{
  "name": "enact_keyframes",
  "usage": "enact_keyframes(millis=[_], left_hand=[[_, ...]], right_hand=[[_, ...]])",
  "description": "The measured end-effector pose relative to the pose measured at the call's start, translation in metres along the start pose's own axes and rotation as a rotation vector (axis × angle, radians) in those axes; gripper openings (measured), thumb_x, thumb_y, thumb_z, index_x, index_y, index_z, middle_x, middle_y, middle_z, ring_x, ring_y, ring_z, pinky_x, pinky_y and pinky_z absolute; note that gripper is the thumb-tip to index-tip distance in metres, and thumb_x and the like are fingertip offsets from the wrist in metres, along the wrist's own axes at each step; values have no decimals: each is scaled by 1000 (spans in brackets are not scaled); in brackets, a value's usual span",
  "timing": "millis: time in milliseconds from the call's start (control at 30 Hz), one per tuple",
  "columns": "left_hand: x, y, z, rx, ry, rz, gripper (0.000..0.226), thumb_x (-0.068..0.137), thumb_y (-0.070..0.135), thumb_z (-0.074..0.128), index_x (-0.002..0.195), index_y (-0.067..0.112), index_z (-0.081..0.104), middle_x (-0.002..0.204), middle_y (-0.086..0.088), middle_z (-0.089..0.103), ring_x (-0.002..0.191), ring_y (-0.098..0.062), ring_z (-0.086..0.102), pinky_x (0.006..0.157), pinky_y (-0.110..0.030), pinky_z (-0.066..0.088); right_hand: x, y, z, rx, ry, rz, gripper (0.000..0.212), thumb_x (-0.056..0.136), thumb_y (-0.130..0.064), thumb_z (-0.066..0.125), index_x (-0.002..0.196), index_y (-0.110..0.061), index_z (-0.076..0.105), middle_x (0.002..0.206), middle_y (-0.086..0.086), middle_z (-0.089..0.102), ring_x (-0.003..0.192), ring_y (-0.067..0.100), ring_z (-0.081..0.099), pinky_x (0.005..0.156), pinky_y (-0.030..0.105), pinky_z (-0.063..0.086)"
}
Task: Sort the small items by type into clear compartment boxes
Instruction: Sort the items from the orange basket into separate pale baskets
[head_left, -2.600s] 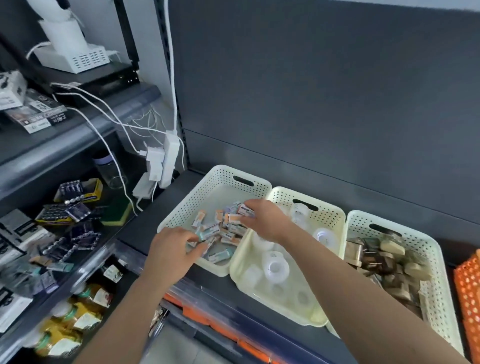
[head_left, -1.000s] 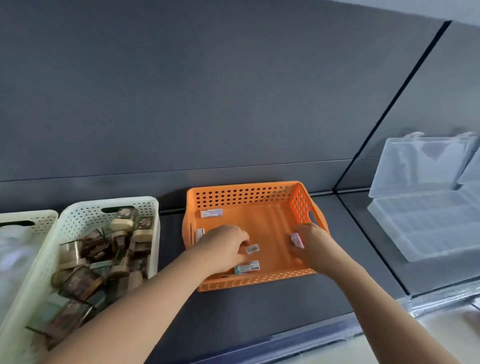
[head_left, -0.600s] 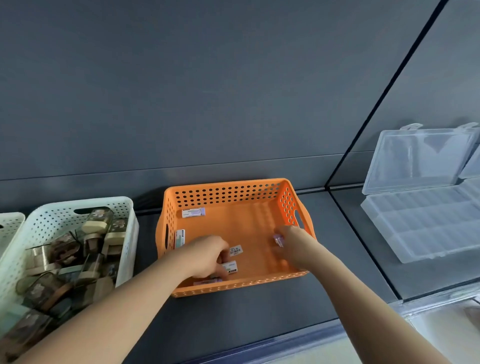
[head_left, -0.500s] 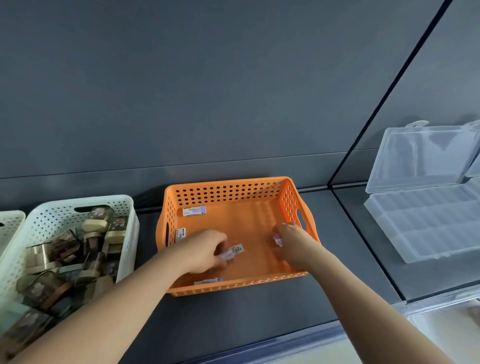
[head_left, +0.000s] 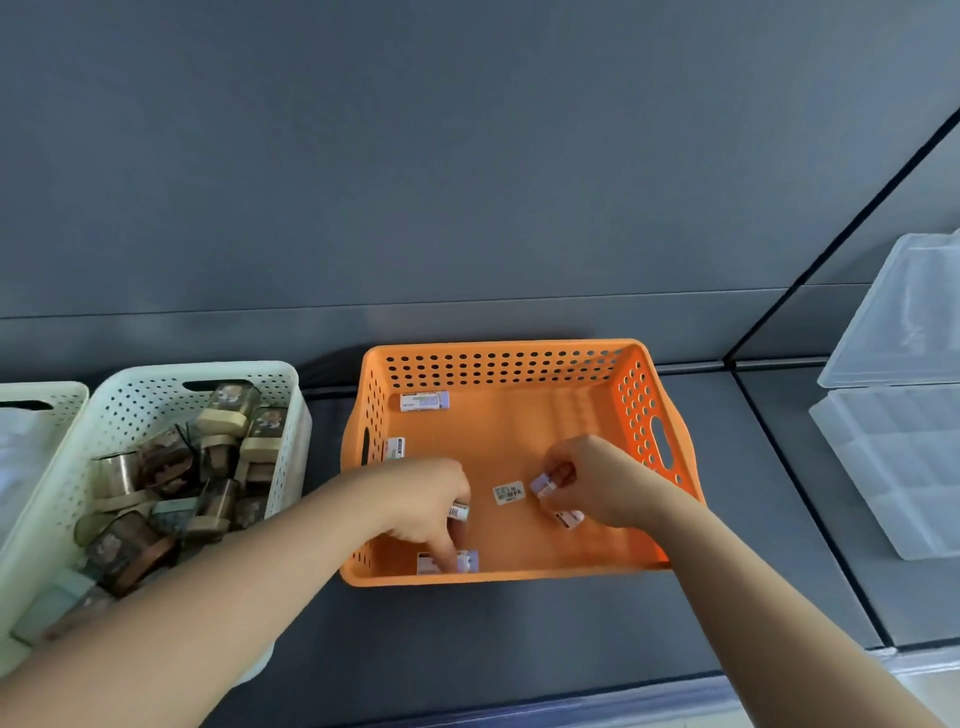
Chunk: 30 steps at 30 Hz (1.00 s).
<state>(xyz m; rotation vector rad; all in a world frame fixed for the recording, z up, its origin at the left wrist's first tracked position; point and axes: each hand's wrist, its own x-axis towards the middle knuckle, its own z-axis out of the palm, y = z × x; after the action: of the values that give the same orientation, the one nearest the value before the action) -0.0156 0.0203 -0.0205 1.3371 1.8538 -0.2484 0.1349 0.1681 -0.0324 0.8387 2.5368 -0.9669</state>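
Observation:
An orange perforated basket (head_left: 519, 364) sits on the dark shelf with several small wrapped erasers scattered in it. My left hand (head_left: 426, 499) is inside, curled round a small eraser (head_left: 459, 512), with one finger reaching down onto another eraser (head_left: 467, 562) at the near wall. My right hand (head_left: 592, 480) pinches a pale purple eraser (head_left: 543, 486) near the basket's right side. Loose erasers lie at the back left (head_left: 424, 401), at the left wall (head_left: 395, 448), in the middle (head_left: 508, 493) and under my right hand (head_left: 569, 518).
A white perforated basket (head_left: 156, 379) full of brown and gold tape dispensers stands left of the orange one; another white basket's rim (head_left: 41, 395) shows at the far left. A clear compartment box (head_left: 893, 467) with its lid up sits on the shelf at the right.
Earlier both hands gathered erasers in a white basket at the left; the view then swung right to the orange basket. My left hand has moved toward the near wall, my right inward.

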Motion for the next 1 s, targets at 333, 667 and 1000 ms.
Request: enact_keyframes(millis=[333, 667, 1000], left_hand=[[-2, -3, 7, -73, -75, 31, 19, 79, 36, 74, 89, 25, 63, 98, 7, 56, 82, -15, 56, 65, -28, 47], [-68, -33, -18, -406, 687, -82, 11, 95, 34, 51, 104, 33, 55, 88, 8, 60, 72, -11, 59, 61, -33, 49], [-76, -47, 20, -530, 902, -359, 26, 83, 44, 64, 101, 28, 53, 81, 12, 57, 69, -11, 52, 58, -26, 41]], right_hand=[[7, 4, 2, 64, 2, -50, 7, 86, -17, 65, 93, -19, 65, 83, -4, 57, 69, 9, 49, 60, 21, 41], [42, -60, -11, 80, 205, -383, 28, 90, 1, 45, 109, -10, 63, 102, -2, 58, 88, 22, 59, 71, 27, 46], [80, -90, 35, -237, 185, -350, 31, 99, -15, 44, 128, -15, 53, 123, 5, 60, 101, 23, 62, 80, 30, 52]])
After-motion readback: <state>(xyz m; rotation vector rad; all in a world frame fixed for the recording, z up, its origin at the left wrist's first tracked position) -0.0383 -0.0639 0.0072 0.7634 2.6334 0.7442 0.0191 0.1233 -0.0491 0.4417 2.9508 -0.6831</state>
